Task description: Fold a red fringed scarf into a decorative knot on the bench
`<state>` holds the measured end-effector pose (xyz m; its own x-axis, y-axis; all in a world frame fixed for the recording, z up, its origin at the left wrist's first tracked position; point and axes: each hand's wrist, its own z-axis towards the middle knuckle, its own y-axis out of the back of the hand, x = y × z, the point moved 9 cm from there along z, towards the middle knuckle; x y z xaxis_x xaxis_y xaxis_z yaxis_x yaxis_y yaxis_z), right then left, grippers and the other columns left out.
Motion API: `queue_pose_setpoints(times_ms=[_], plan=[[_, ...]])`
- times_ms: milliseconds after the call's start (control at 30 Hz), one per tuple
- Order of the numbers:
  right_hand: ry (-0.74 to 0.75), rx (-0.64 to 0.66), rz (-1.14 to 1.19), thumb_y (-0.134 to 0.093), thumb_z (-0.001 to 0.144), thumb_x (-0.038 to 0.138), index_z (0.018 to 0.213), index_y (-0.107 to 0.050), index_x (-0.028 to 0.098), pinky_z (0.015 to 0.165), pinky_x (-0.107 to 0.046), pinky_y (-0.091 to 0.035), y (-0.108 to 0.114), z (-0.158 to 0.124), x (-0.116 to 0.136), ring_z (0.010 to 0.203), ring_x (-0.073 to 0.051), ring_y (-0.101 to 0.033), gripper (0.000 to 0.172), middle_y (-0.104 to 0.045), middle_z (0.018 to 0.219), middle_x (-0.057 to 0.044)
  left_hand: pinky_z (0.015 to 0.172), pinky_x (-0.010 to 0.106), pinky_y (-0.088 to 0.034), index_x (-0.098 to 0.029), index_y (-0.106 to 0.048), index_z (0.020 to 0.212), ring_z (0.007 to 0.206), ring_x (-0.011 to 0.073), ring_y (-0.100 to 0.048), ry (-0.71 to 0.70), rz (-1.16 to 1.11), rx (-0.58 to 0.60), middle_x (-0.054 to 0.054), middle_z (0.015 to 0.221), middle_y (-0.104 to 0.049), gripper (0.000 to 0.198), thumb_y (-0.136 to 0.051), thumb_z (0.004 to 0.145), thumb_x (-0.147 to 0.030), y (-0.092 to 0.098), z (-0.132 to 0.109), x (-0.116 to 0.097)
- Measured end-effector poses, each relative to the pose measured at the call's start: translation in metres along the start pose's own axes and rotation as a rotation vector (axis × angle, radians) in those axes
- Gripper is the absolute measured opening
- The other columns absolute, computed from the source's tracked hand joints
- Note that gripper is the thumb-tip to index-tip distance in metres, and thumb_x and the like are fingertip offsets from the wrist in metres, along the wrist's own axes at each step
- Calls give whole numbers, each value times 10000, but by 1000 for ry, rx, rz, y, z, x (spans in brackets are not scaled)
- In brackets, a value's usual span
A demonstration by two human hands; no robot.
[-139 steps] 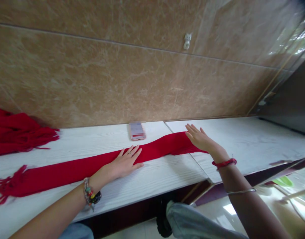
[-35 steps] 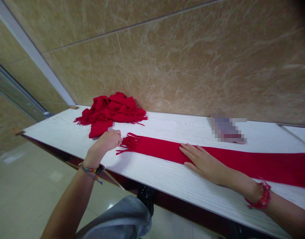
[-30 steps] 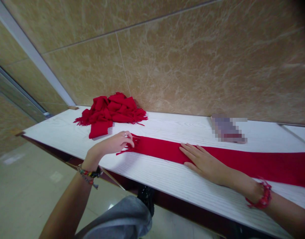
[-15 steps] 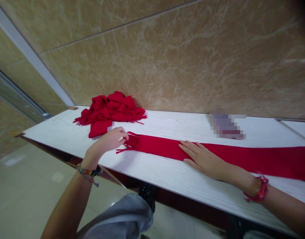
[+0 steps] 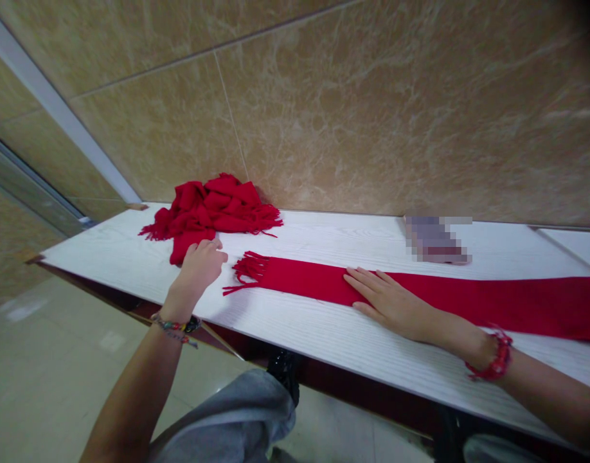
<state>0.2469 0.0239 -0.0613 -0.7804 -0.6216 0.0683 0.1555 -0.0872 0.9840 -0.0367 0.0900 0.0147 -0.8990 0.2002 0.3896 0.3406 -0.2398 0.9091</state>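
Resting palm down on the red scarf [image 5: 307,280], the right hand [image 5: 394,303] has its fingers extended and nothing gripped; this placement presumably steadies the cloth a little way in from its fringed end and holds the strip smooth. The scarf lies flat and lengthwise along the white tabletop [image 5: 324,235], probably because the narrow surface gives most room in that direction, and passes out of view at the right. The left hand [image 5: 198,262] is just beyond the fringe [image 5: 250,269], apart from it, its fingers bent; whether their tips close on anything cannot be told. A crumpled red heap [image 5: 218,206] sits by the wall [image 5: 372,116], perhaps set back so as not to overlap the scarf. A blurred, phone-like object [image 5: 434,241] lies behind the scarf, apart from it.
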Motion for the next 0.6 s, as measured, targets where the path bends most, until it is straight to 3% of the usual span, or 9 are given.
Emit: queue_pose_setpoints(times_ms=[133,200,233,300,400,467,533,600], plan=[[12,0,-20,-229,885,461,1331,-306,155,1017,-468,-244,0,0,1,1268,-234,-251,546,-307,1378,-111,896,288,-326,-233,-674,848,1070,177,-418,-417,-240,42,28,1133,-510,397,-389,712,8,10,-3,-50],[4,15,-29,-229,885,460,1329,-310,144,1019,-464,-245,0,0,1,1267,-236,-252,551,-300,1381,-110,929,289,-300,-211,-683,755,1119,183,-383,-502,-262,98,31,1142,-519,336,-425,705,-1,3,-6,-59],[-2,24,-31,-229,886,459,1328,-312,140,1019,-463,-245,0,0,1,1266,-237,-252,552,-298,1381,-110,932,312,-297,-187,-680,709,1122,203,-383,-452,-232,107,47,1137,-529,293,-446,699,-11,-2,-4,-53],[-8,35,-32,-228,886,458,1327,-314,141,1019,-457,-248,1,0,1,1266,-236,-252,550,-296,1382,-107,909,387,-311,-141,-668,673,1093,258,-409,-218,-130,87,94,1133,-538,231,-464,701,-37,-12,0,-23],[-8,40,-34,-224,886,461,1329,-311,143,1019,-455,-248,1,0,2,1266,-234,-251,552,-293,1384,-103,839,478,-336,-105,-664,766,1023,319,-457,131,-11,54,155,1090,-545,247,-428,723,-46,-17,-3,26],[-9,39,-34,-226,885,464,1330,-306,137,1020,-460,-243,0,0,1,1268,-237,-248,558,-290,1385,-106,847,458,-343,-113,-651,864,1014,298,-473,167,-16,33,153,1077,-542,294,-394,740,-42,-12,-4,30],[-6,28,-33,-231,885,460,1331,-305,141,1020,-462,-242,0,0,1,1268,-235,-248,554,-291,1385,-105,902,387,-333,-139,-612,986,1068,246,-447,-13,-136,-6,125,1138,-510,319,-375,781,-78,-2,0,3],[-6,21,-33,-232,887,455,1331,-305,145,1018,-464,-246,1,0,1,1267,-234,-251,547,-292,1384,-103,942,309,-315,-172,-546,1095,1115,194,-411,-312,-320,2,86,1210,-462,325,-399,806,-145,7,-1,-42]])
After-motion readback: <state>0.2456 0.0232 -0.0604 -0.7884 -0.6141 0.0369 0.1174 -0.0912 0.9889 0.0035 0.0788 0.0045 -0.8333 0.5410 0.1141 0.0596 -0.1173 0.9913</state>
